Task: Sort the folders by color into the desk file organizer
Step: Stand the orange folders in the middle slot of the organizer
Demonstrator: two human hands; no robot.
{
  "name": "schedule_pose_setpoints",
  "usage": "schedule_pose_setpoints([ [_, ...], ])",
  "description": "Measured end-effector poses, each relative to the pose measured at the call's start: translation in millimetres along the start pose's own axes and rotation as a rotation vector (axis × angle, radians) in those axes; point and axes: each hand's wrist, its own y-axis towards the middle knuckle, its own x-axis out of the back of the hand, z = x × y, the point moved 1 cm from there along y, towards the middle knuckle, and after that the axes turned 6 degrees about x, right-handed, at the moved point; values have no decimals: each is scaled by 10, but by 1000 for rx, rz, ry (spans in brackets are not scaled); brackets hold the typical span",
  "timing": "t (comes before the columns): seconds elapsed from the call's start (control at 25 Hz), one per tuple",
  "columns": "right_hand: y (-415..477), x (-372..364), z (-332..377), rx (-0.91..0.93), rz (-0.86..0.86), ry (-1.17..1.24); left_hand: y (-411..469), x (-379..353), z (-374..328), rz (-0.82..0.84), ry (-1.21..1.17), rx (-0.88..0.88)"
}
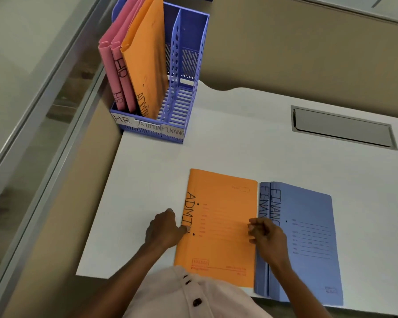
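Note:
An orange folder marked ADMIN lies flat on the white desk. My left hand grips its left spine edge and my right hand pinches its right edge. Two blue folders marked FINANCE lie stacked to its right, partly under my right hand. The blue desk file organizer stands at the desk's back left corner. Its left slot holds two pink HR folders, its middle slot an orange ADMIN folder, and its right slot is empty.
Labels HR, ADMIN and FINANCE run along the organizer's front. A grey cable hatch is set into the desk at the right. A glass partition borders the desk on the left. My light shirt with dark buttons fills the bottom edge.

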Motion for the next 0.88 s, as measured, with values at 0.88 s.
schedule_pose_setpoints([
  [0.88, 87, -356, -282, -29, 125, -582, -395, -512, -25, -234, -371, 21],
])
